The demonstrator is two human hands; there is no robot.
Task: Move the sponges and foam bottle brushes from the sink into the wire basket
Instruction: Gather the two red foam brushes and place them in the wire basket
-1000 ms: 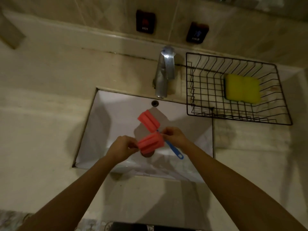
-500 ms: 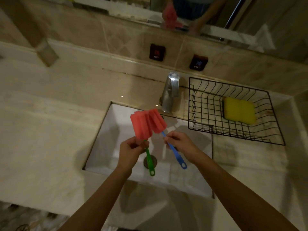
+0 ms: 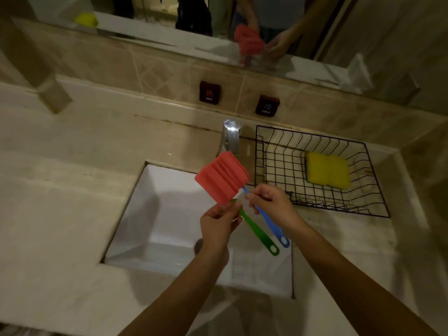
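- Presently, wire basket (image 3: 261, 166): black, on the bench (image 3: 60, 214) to the right of the tap (image 3: 231, 137). Contents: one yellow sponge (image 3: 327, 173), lying flat on the basket floor toward the far right. This item counts as done.
- Sink (image 3: 150, 214): white, square; the visible part of the basin shows no sponge or brush. The drain and near-right corner are partly hidden by the forearms, so nothing can be said of what lies there.
- Green-handled foam brush (image 3: 257, 231): lifted above the sink, pink foam head up, hanging loop down and toward the right. Not yet in the basket.
- Blue-handled foam brush (image 3: 269, 223): lifted likewise, just beside the green one. The two pink foam heads (image 3: 221, 177) press together as one block in front of the tap.
- Left hand (image 3: 219, 224): raised over the basin, fingers (image 3: 232, 208) pinched closed on the green handle just below the foam.
- Right hand (image 3: 271, 204): at about the same height, near the basket's front left corner, fingers closed on the blue handle close under the foam.
- Remaining, by judgement: carry both brushes rightward over the basket rim and set them down inside.
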